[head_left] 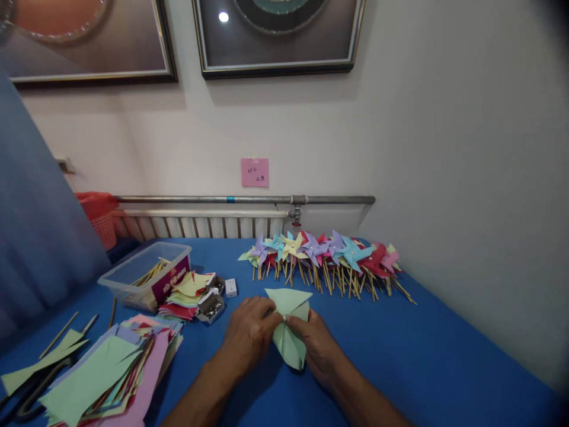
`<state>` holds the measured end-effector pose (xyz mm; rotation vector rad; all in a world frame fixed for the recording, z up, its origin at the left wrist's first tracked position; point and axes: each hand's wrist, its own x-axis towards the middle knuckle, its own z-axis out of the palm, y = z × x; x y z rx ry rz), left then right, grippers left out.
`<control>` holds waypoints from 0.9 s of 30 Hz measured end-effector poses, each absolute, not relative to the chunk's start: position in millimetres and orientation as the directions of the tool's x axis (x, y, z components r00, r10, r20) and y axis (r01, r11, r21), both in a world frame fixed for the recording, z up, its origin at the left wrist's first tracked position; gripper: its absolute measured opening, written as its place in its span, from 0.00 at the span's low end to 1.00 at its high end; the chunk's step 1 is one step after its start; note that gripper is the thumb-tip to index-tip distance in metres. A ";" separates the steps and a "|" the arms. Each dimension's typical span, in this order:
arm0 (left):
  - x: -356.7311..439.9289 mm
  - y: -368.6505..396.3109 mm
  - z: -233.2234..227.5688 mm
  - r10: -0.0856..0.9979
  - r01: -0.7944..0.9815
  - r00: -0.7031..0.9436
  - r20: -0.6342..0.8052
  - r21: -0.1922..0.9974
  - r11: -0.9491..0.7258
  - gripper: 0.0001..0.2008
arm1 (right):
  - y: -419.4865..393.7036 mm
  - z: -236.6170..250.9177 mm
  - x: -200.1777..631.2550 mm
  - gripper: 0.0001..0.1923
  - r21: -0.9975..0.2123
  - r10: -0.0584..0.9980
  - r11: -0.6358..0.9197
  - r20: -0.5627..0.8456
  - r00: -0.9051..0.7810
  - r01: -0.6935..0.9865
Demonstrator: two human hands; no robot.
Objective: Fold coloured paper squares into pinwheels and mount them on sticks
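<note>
Between my two hands, above the blue table, is a light green paper pinwheel with its corners partly folded toward the centre. My left hand pinches the paper from the left, thumb and fingers meeting near the middle. From the right, my right hand grips it, the thumb pressed beside the centre and the other fingers behind the sheet. Whether a pin sits at the centre under my fingertips is hidden. An open small box of metal thumbtacks lies to the left of my left hand.
Finished pinwheels on sticks lie in a row at the back. At left are a stack of cut coloured paper, black-handled scissors, smaller paper pieces and a clear plastic bin with sticks. A small white box stands nearby.
</note>
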<state>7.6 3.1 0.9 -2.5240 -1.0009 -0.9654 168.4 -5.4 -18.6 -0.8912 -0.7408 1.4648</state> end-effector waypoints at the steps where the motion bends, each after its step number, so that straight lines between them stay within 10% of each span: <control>1: 7.5 3.1 1.1 0.507 0.691 0.550 0.664 -0.020 -0.722 0.12 | -5.8 -17.9 168.4 0.19 -0.858 0.995 -0.089 -0.104 0.000 -0.506; 27: 7.2 4.2 1.9 0.478 0.704 0.618 0.624 -0.168 -0.690 0.07 | 0.5 -25.7 168.1 0.21 -0.886 0.995 -0.051 -0.084 0.052 -0.461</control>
